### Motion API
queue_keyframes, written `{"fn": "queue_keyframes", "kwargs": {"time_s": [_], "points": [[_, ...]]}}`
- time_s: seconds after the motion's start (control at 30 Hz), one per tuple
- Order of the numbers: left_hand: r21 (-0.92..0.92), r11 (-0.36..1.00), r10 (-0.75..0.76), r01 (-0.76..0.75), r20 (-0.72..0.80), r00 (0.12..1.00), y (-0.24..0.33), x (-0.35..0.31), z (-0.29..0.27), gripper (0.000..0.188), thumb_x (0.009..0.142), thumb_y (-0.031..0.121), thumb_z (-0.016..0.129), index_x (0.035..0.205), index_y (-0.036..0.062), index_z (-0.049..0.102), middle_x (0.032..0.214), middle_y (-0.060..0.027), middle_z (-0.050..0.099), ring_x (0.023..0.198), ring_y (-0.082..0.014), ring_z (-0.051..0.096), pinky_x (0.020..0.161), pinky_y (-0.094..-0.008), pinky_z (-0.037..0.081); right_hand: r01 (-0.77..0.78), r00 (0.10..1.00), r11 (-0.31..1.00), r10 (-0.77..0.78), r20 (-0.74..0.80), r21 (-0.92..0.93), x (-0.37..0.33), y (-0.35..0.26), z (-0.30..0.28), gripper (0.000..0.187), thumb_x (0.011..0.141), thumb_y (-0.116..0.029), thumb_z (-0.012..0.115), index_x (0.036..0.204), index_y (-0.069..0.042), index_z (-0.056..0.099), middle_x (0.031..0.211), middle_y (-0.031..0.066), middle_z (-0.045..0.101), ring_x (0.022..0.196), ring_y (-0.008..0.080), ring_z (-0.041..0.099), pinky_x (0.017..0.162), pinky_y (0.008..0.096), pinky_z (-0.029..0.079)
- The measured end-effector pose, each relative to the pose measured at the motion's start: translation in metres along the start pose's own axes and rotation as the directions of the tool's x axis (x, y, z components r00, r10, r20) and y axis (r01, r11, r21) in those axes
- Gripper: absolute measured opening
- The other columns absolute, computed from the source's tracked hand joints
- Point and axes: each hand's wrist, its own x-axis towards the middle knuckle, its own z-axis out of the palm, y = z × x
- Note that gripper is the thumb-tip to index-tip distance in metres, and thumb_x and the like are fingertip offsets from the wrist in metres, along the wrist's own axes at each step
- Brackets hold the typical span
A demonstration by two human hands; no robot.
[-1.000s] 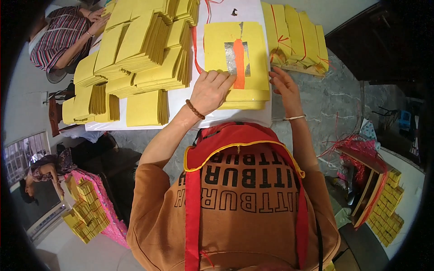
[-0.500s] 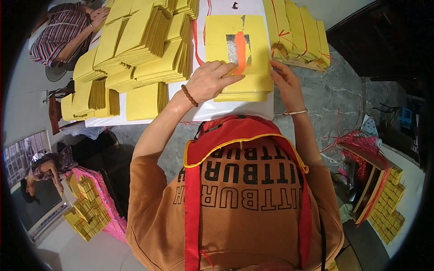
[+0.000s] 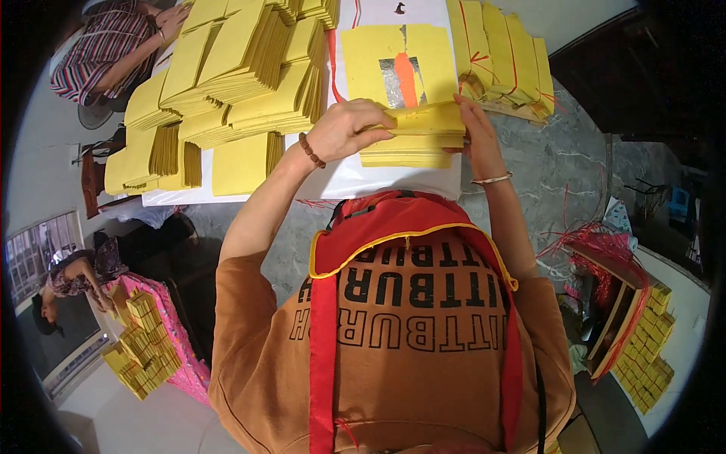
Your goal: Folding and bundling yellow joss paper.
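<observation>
A white table top [image 3: 355,178] spans the far half of the scene, with the person's orange-brown shirt and red-edged apron [image 3: 408,318] filling the near centre below it. On the far left of the table lie many fanned piles of yellow paper [image 3: 227,83], overlapping one another and running to the table's left edge. Along the far right edge sit bundles of yellow sheets tied with red string [image 3: 507,64], side by side and leaning on each other. At the far centre lies a flat yellow sheet [image 3: 370,60] bearing a silver square with an orange stripe on it.

Just near of that sheet, at the table's near edge, stands a stack of folded yellow paper [image 3: 412,147]. Its topmost fold [image 3: 427,117] is raised slightly above the rest and is held from both ends. The left hand [image 3: 352,129], with a brown bead bracelet at the wrist, closes narrowly on the left end of this fold, thumb below and fingers over the top. The right hand [image 3: 476,132], wearing a thin metal bangle, presses its fingers against the right end of the same fold and the stack's right side; whether it pinches or only steadies cannot be told.

At the far left corner, another person's striped sleeve [image 3: 98,45] rests by the piles. On the floor at right lies loose red string [image 3: 597,246].
</observation>
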Motion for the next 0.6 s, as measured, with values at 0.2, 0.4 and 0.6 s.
{"fn": "queue_keyframes", "kwargs": {"time_s": [0.2,0.4,0.6], "points": [[-0.093,0.987,-0.135,0.132,-0.027,0.991,-0.006,0.001,0.001,0.018,0.084,0.018,0.059,0.087,0.0014,0.063,0.077,-0.0106,0.063,0.069,-0.0227,0.06,0.062,-0.031,0.046,0.05,0.999,0.999,-0.05,0.005,0.009,0.001,0.004,-0.001,0.042,0.093,-0.036,0.042,0.124,-0.009,0.048,0.107,0.0025,0.055,0.087,0.0098,0.054,0.067,0.0256,0.047],[-0.137,0.948,-0.287,0.288,0.026,0.958,-0.007,0.003,-0.001,0.021,0.084,0.021,0.06,0.087,0.001,0.064,0.075,-0.0101,0.062,0.066,-0.0189,0.059,0.06,-0.0287,0.045,0.099,0.995,0.994,-0.099,0.015,-0.037,0.005,0.011,-0.004,0.042,0.094,-0.036,0.041,0.123,-0.006,0.049,0.108,0.0026,0.055,0.091,0.01,0.053,0.074,0.0242,0.045],[-0.21,0.935,-0.288,0.286,0.021,0.957,-0.009,0.003,-0.001,0.02,0.084,0.02,0.06,0.087,0.0011,0.063,0.073,-0.0065,0.061,0.063,-0.0126,0.055,0.058,-0.0259,0.043,0.349,0.905,0.82,-0.42,-0.063,-0.453,0.015,0.024,-0.014,0.038,0.092,-0.032,0.046,0.117,-0.004,0.054,0.104,0.0054,0.055,0.087,0.0111,0.053,0.076,0.0234,0.044]]}}
